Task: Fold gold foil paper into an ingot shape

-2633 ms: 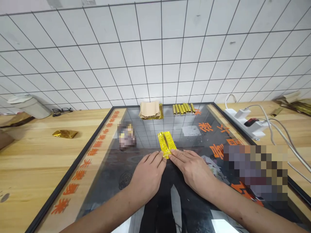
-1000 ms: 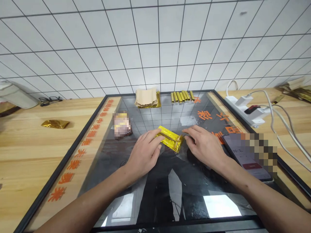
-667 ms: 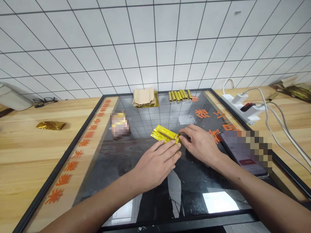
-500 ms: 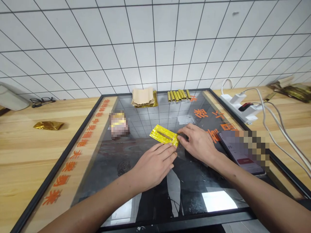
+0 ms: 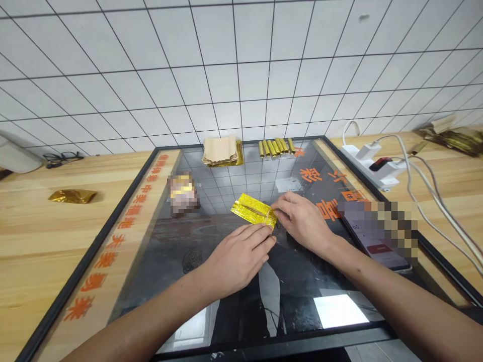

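A sheet of shiny gold foil paper [image 5: 252,208] lies on the dark glass tabletop, its long sides folded inward with a narrow gap between them. It is slanted, with its right end nearer to me. My left hand [image 5: 243,259] rests with fingers stretched out and close together, their tips on the near edge by the right end. At that same end my right hand [image 5: 304,218] has thumb and fingertips pinched on the foil's corner. Part of this end is hidden by the fingers.
Behind are a stack of brown-backed foil papers [image 5: 221,151] and several gold rolls [image 5: 276,147]. A blurred packet [image 5: 183,195] lies left, crumpled gold foil [image 5: 73,196] further left. A phone [image 5: 373,239] lies right, near a power strip [image 5: 372,166] with cables.
The foil paper has turned from pointing away from me to lying slantwise across. My left hand has come to its near edge, my right to its right end. Over the last half second little moves.
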The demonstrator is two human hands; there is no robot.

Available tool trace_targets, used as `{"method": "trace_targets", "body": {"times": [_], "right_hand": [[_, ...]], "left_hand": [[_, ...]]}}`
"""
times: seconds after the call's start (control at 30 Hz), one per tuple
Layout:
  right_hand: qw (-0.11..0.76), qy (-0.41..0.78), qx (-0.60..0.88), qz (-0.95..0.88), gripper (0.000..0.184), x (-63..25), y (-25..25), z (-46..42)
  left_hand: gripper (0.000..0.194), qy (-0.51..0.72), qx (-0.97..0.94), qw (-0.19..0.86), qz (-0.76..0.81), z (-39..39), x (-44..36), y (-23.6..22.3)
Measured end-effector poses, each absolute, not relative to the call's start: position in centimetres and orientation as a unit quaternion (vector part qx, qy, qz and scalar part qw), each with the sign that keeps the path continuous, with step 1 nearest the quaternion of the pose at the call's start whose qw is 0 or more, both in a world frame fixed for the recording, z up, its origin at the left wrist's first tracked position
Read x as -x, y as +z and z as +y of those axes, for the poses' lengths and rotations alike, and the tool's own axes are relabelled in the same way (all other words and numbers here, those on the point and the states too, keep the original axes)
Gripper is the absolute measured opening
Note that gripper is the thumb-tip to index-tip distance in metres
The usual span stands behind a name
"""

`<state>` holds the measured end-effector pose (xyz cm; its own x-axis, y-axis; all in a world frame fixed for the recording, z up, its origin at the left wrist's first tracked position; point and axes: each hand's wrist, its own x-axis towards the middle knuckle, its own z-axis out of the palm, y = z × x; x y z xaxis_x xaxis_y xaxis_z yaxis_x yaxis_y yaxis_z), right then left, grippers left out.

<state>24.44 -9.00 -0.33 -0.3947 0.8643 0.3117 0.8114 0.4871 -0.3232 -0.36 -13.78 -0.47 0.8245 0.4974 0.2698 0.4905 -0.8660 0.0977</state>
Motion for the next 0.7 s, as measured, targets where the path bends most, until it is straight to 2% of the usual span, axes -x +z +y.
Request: {"method": "trace_targets", "body": {"times": [0.27, 0.7], "right_hand": [[0.147, -0.019, 0.492, -0.858, 0.027, -23.9, 0.6, -10.3], [0.119, -0.017, 0.494, -0.861, 0.033, -24.2, 1.3, -10.4]], "left_hand": [[0.040, 0.145, -0.952, 0.003, 0.269, -13.9, 0.3, -0.6], [0.040, 0.133, -0.941, -0.011, 0.311, -14.3, 0.0, 0.3]]}}
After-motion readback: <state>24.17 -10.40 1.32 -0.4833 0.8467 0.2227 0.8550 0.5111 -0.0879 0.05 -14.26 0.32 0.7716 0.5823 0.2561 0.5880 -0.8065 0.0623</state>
